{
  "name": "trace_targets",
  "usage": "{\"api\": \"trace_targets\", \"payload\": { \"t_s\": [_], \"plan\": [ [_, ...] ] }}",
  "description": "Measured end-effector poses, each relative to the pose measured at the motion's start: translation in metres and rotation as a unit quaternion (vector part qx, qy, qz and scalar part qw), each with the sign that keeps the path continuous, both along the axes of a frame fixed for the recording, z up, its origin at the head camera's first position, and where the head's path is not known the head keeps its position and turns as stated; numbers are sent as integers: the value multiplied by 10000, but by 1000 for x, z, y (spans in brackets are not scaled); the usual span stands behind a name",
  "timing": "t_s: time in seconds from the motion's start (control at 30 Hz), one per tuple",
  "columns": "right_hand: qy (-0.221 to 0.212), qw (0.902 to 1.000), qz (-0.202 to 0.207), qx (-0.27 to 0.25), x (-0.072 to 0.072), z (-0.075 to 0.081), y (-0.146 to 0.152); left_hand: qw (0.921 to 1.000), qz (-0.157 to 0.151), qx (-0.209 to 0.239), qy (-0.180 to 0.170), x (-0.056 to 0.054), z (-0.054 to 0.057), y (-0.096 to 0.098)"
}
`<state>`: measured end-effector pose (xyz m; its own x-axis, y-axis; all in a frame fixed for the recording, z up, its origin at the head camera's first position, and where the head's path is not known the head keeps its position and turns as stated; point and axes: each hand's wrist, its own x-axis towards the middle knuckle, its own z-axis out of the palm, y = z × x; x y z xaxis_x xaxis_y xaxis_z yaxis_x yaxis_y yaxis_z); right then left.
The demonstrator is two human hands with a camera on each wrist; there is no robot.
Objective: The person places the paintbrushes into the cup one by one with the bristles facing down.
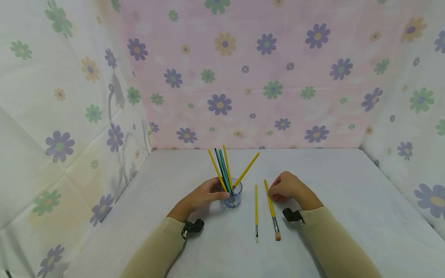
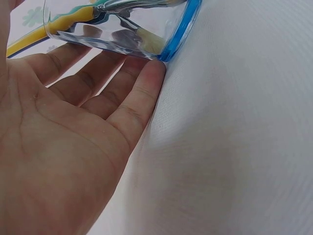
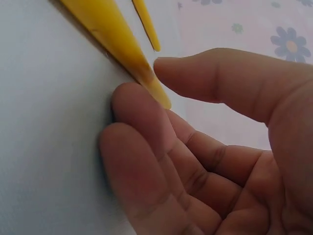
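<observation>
My left hand (image 1: 203, 197) holds a clear plastic cup (image 1: 234, 201) with a blue base, thumb in front and fingers along its far side. Several paintbrushes with yellow, teal and dark handles stand in it, bristles down; one yellow paintbrush (image 1: 247, 169) leans right. In the left wrist view, fingertips lie against the cup wall (image 2: 112, 45). My right hand (image 1: 286, 187) pinches the handle end of a wide yellow paintbrush (image 1: 271, 206) lying on the table, thumb on one side and fingertips (image 3: 134, 105) on the other.
A thinner yellow paintbrush (image 1: 256, 210) lies between the cup and the wide one, bristles toward me. All this is on a white-covered table (image 1: 313, 162). Flower-patterned cloth (image 1: 248, 127) hangs behind the table and at both sides.
</observation>
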<state>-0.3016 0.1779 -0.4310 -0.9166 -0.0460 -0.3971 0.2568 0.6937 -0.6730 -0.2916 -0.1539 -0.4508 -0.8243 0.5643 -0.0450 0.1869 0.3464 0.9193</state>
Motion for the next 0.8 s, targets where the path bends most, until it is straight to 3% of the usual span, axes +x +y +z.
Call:
{"api": "trace_targets", "payload": {
  "t_s": [0.4,0.8],
  "plan": [
    [130,9987,209,439,4,2,-6,10000,-39,23,69,1,1,0],
    [-35,9997,65,229,2,1,-2,10000,-7,-27,84,2,1,0]
  ]
}}
